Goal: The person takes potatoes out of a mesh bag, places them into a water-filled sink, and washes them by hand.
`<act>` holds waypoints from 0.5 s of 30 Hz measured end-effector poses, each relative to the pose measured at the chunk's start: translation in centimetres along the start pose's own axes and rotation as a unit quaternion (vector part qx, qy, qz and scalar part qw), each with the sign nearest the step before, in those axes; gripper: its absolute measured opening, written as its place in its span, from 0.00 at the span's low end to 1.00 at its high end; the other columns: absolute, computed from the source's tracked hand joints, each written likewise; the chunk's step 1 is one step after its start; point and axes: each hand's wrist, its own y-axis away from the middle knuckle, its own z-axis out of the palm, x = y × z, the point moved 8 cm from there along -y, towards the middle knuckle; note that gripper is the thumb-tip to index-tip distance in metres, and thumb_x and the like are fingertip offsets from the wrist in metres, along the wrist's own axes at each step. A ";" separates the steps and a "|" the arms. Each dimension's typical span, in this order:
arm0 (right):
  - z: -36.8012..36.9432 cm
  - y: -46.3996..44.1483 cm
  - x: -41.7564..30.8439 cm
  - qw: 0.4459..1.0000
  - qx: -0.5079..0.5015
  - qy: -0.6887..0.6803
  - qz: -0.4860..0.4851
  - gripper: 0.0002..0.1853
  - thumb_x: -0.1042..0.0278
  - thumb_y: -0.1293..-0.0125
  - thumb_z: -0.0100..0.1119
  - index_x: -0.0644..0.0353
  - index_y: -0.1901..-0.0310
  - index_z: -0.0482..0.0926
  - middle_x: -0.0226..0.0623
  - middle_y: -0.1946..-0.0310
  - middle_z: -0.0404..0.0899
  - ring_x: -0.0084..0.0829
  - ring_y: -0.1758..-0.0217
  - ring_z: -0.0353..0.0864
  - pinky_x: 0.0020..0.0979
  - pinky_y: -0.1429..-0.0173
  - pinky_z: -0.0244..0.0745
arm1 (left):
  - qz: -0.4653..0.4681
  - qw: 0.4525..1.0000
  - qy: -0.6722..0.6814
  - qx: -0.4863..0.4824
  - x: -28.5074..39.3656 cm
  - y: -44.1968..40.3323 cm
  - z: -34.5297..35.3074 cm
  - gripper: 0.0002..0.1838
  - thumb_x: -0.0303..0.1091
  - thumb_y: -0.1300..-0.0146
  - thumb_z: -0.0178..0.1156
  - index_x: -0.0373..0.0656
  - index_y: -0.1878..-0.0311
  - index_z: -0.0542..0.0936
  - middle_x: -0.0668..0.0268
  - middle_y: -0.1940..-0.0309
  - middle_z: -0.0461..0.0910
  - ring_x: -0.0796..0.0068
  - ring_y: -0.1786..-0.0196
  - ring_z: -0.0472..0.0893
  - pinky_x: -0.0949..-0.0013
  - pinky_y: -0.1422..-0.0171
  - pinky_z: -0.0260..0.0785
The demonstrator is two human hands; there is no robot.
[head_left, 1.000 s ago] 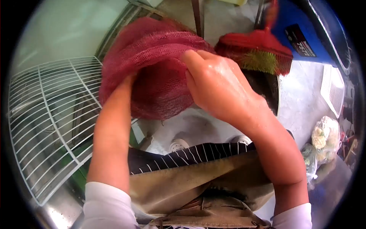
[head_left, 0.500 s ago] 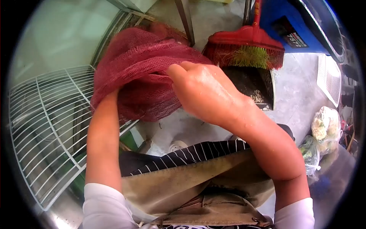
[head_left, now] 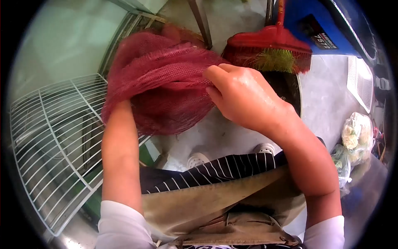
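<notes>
A dark red mesh bag (head_left: 166,79) hangs bunched in front of me, with its mouth turned toward my body. My right hand (head_left: 246,95) is closed on the right side of its rim, thumb and fingers pinching the netting. On the other side, my left forearm (head_left: 120,153) reaches up into the mouth of the bag. The netting covers my left hand, so its fingers are hidden. I cannot make out any contents in the bag.
A white wire rack (head_left: 58,137) stands at left. Beyond my right hand are a red broom (head_left: 265,45), a dustpan (head_left: 295,87) and a blue bin (head_left: 331,29). At right lie a white basket (head_left: 360,83) and plastic bags of vegetables (head_left: 354,133).
My right hand has moved slightly right, drawing the rim of the mesh bag with it. The left forearm has shifted a little right in view, still inside the bag.
</notes>
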 end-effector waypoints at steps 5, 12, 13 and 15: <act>-0.3 -0.5 -0.2 1.000 -0.003 -0.005 -0.008 0.08 0.72 0.44 0.58 0.65 0.65 0.72 0.47 0.72 0.74 0.52 0.66 0.76 0.44 0.63 0.73 | -0.001 1.000 0.020 -0.003 1.2 0.9 0.6 0.25 0.44 0.31 0.43 0.40 0.35 0.65 0.51 0.38 0.68 0.49 0.37 0.69 0.45 0.42 0.68; -2.6 0.4 0.5 0.955 0.146 -0.250 0.060 0.10 0.73 0.41 0.57 0.67 0.59 0.73 0.44 0.71 0.75 0.41 0.67 0.81 0.35 0.64 0.75 | 0.000 0.989 0.139 -0.051 3.1 3.7 -1.7 0.26 0.44 0.31 0.43 0.40 0.35 0.64 0.52 0.38 0.67 0.48 0.37 0.68 0.43 0.44 0.69; -2.5 0.6 0.8 0.933 0.143 -0.314 0.101 0.11 0.74 0.38 0.57 0.68 0.56 0.72 0.35 0.75 0.73 0.30 0.67 0.82 0.27 0.65 0.74 | -0.003 0.978 0.189 -0.083 3.2 4.6 -2.5 0.26 0.44 0.31 0.43 0.40 0.35 0.64 0.52 0.38 0.67 0.48 0.37 0.68 0.42 0.44 0.70; 0.3 0.6 1.6 0.760 0.085 -0.606 0.219 0.09 0.67 0.39 0.59 0.64 0.64 0.74 0.40 0.72 0.76 0.36 0.68 0.81 0.34 0.63 0.77 | -0.029 0.937 0.304 -0.171 3.2 7.1 -3.9 0.26 0.44 0.31 0.43 0.41 0.35 0.64 0.52 0.38 0.67 0.47 0.37 0.68 0.42 0.44 0.70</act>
